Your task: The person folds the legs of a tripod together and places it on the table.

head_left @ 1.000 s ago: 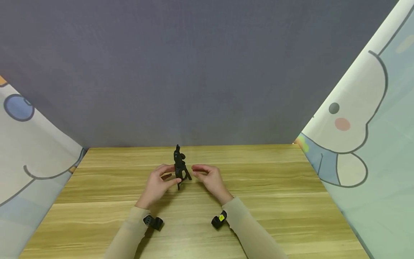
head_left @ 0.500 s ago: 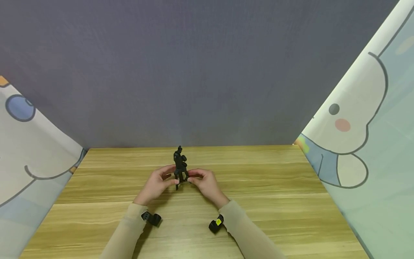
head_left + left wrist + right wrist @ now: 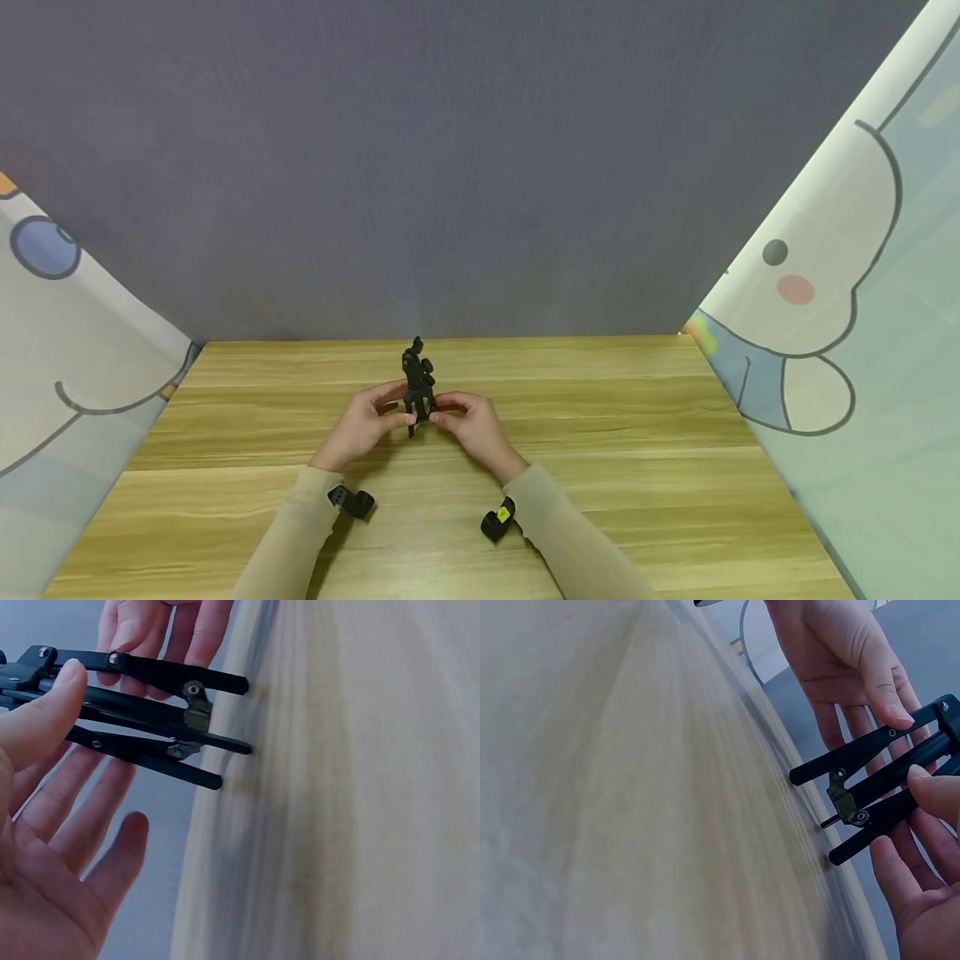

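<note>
A small black mini tripod (image 3: 417, 379) stands over the table, its head up and its legs pointing down. My left hand (image 3: 362, 427) grips it from the left, thumb in front and fingers behind. From the right, my right hand (image 3: 474, 425) pinches a leg between thumb and fingers. In the left wrist view the leg ends (image 3: 225, 681) are slightly spread, joined by small metal hinges. The right wrist view shows my right thumb (image 3: 930, 787) against a leg and my left thumb (image 3: 891, 705) on another, the leg tips close to the tabletop.
The wood-grain table (image 3: 637, 467) reaches back to a grey wall panel (image 3: 480, 167). Cartoon-printed cloths (image 3: 810, 333) border it left and right. Each sleeve carries a black wrist camera (image 3: 352, 502).
My right hand has moved left from beside the tripod and taken hold of a leg. The legs have drawn closer together, while my left hand has barely moved.
</note>
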The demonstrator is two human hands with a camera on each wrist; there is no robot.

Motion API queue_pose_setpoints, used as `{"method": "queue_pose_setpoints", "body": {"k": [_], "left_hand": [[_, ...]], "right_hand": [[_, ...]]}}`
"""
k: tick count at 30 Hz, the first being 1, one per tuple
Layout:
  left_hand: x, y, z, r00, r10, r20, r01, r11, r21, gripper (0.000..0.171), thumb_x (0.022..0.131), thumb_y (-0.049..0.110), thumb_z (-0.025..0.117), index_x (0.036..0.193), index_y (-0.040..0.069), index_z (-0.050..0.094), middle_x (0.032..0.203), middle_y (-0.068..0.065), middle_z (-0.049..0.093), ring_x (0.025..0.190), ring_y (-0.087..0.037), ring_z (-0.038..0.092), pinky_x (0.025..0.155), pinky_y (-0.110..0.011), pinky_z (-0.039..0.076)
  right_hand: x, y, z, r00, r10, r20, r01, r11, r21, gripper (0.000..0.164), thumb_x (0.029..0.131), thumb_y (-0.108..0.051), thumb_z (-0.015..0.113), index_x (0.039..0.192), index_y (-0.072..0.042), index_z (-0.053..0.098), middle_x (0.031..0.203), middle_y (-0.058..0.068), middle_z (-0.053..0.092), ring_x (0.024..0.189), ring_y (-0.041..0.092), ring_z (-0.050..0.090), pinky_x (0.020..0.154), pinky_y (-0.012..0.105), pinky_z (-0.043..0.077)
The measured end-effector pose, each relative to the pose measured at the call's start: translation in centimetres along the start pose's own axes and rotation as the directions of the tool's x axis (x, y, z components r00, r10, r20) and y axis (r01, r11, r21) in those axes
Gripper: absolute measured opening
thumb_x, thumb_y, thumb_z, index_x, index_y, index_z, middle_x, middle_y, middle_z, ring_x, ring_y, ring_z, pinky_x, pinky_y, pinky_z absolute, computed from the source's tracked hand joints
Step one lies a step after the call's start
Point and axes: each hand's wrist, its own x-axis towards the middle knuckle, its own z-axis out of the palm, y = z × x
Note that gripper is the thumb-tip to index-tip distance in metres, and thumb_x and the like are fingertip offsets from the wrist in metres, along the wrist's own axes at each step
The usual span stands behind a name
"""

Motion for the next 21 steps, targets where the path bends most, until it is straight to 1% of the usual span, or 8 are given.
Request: {"method": "queue_pose_setpoints", "body": {"k": [3,5,9,12,15,18,20,21], "left_hand": [[0.0,0.3,-0.1,1.0,0.019,-0.005,-0.019,0.999,0.033,0.062,0.085,0.004,0.078,0.141,-0.003,0.052,0.139,-0.022,0.055,0.13,-0.039,0.05,0.107,-0.053,0.038],[-0.1,0.5,-0.3,0.999,0.037,-0.008,-0.036,0.998,0.05,0.061,0.086,0.006,0.078,0.141,-0.001,0.053,0.138,-0.02,0.056,0.13,-0.038,0.05,0.107,-0.055,0.037],[0.0,1.5,-0.7,0.994,0.102,-0.025,-0.101,0.995,0.015,0.058,0.087,0.007,0.078,0.14,0.003,0.055,0.134,-0.017,0.06,0.128,-0.037,0.052,0.107,-0.058,0.037],[0.0,2.6,-1.0,0.988,0.145,-0.057,-0.147,0.989,-0.031,0.056,0.088,0.008,0.077,0.14,0.005,0.056,0.13,-0.016,0.063,0.125,-0.036,0.054,0.107,-0.057,0.037],[0.1,3.8,-1.4,0.977,0.19,-0.096,-0.195,0.98,-0.047,0.054,0.089,0.008,0.076,0.139,0.005,0.056,0.127,-0.015,0.064,0.121,-0.03,0.058,0.105,-0.053,0.04],[0.2,5.1,-1.6,0.958,0.246,-0.144,-0.255,0.966,-0.044,0.05,0.09,0.004,0.073,0.138,0.003,0.057,0.125,-0.016,0.065,0.116,-0.021,0.061,0.101,-0.048,0.045],[0.3,6.1,-1.7,0.946,0.273,-0.172,-0.285,0.957,-0.049,0.047,0.091,0.002,0.072,0.136,0.003,0.059,0.125,-0.015,0.065,0.113,-0.017,0.062,0.099,-0.043,0.048],[0.3,6.6,-1.6,0.941,0.283,-0.184,-0.296,0.954,-0.048,0.046,0.091,0.002,0.072,0.135,0.004,0.059,0.125,-0.015,0.065,0.112,-0.016,0.062,0.098,-0.043,0.049]], "right_hand": [[0.1,0.0,0.0,1.0,0.007,0.013,-0.007,1.0,0.004,0.023,0.086,-0.001,0.076,0.109,0.001,0.074,0.104,0.011,0.073,0.096,0.018,0.069,0.078,0.026,0.056],[0.1,0.1,-0.1,1.0,0.011,0.015,-0.011,1.0,0.007,0.023,0.086,0.0,0.076,0.109,0.002,0.074,0.105,0.013,0.073,0.097,0.021,0.069,0.079,0.025,0.056],[0.1,0.3,-0.1,1.0,0.009,0.009,-0.008,1.0,-0.009,0.024,0.086,0.001,0.076,0.109,0.003,0.073,0.105,0.015,0.073,0.098,0.028,0.069,0.08,0.026,0.056],[0.1,0.4,-0.2,1.0,0.005,0.002,-0.005,0.999,-0.039,0.024,0.085,0.0,0.077,0.108,0.002,0.074,0.104,0.014,0.073,0.097,0.027,0.07,0.08,0.026,0.056],[0.2,0.4,-0.1,1.0,0.014,-0.004,-0.014,0.998,-0.062,0.024,0.084,-0.002,0.079,0.107,0.001,0.075,0.103,0.011,0.074,0.097,0.022,0.07,0.081,0.025,0.055],[0.2,0.4,-0.1,1.0,0.013,-0.006,-0.014,0.997,-0.082,0.023,0.084,-0.003,0.08,0.106,0.0,0.075,0.102,0.01,0.074,0.096,0.02,0.069,0.083,0.026,0.055],[0.2,0.5,0.0,1.0,0.01,-0.007,-0.01,0.995,-0.1,0.022,0.084,-0.003,0.08,0.105,0.0,0.075,0.101,0.01,0.074,0.096,0.02,0.069,0.084,0.028,0.055],[0.2,0.5,0.0,1.0,0.008,-0.008,-0.008,0.994,-0.111,0.022,0.084,-0.004,0.08,0.105,0.0,0.075,0.101,0.009,0.074,0.096,0.02,0.069,0.084,0.029,0.055]]}}
